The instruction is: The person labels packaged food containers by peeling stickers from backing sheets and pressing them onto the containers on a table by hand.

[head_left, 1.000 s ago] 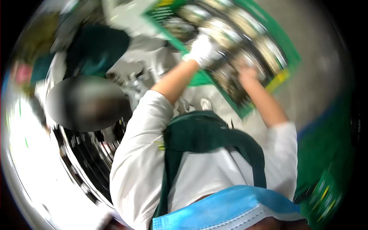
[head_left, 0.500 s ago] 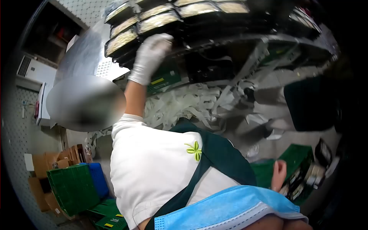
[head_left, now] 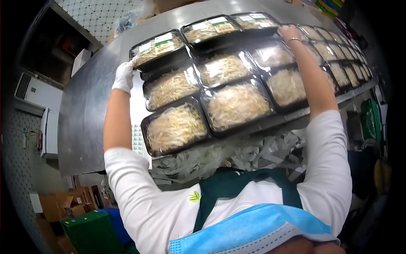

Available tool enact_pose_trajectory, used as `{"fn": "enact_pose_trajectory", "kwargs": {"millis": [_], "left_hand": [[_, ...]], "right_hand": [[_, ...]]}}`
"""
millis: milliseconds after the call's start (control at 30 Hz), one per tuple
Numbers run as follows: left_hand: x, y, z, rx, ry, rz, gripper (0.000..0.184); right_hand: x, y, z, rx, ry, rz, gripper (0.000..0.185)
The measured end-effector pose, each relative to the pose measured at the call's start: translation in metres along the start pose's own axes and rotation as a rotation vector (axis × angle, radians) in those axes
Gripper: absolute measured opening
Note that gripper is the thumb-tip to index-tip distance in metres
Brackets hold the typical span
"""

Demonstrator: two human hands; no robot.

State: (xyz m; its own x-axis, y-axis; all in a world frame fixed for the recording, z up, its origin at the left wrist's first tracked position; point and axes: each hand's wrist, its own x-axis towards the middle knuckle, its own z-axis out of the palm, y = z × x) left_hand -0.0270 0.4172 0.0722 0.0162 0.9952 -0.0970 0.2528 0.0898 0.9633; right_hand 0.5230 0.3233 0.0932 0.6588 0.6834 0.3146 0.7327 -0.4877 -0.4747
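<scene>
Black trays of bean sprouts under clear film stand in rows on a metal table. My left hand (head_left: 124,76), in a white glove, has its fingertips pressed at the left end of the far row, on a labelled tray (head_left: 160,47). Beside it in that row are a second labelled tray (head_left: 211,29) and a third labelled tray (head_left: 255,20). My right hand (head_left: 289,32), bare with a band at the wrist, is closed at the right end of the third one. Unlabelled trays (head_left: 237,106) lie nearer to me.
The metal table (head_left: 84,114) reaches to the left, with a sheet of small labels (head_left: 138,137) on it. White strips (head_left: 198,161) are heaped below its near edge. A green crate (head_left: 91,233) and cardboard boxes (head_left: 59,205) stand at the lower left. More trays run off right.
The view has turned from a green crate of trays to the table. Both hands are now at the ends of the far labelled row; my right hand has come up from the lower right.
</scene>
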Motion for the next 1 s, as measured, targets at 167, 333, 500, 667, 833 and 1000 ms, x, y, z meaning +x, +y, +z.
{"fn": "enact_pose_trajectory", "kwargs": {"millis": [167,333,500,667,833,1000], "left_hand": [[-0.103,0.06,0.025,-0.643,-0.11,0.026,0.018],[-0.125,0.054,0.126,-0.694,-0.246,-0.045,0.02],[-0.108,0.037,0.183,-0.275,-0.1,-0.015,0.02],[-0.064,0.088,0.17,0.586,-0.162,0.094,0.059],[-0.044,0.058,0.215,0.062,-0.368,-0.135,0.047],[-0.056,0.07,0.206,0.416,-0.226,0.159,0.053]], "right_hand": [[0.057,0.0,0.055,0.361,-0.119,0.256,0.06],[0.069,0.018,0.035,0.846,-0.079,0.234,0.03],[-0.014,0.062,-0.058,1.167,0.166,0.183,0.022],[-0.139,0.154,-0.118,1.55,0.139,0.12,0.007],[-0.271,0.176,-0.158,1.364,0.49,0.26,0.009],[-0.39,0.211,-0.203,1.332,0.535,0.496,0.018]]}}
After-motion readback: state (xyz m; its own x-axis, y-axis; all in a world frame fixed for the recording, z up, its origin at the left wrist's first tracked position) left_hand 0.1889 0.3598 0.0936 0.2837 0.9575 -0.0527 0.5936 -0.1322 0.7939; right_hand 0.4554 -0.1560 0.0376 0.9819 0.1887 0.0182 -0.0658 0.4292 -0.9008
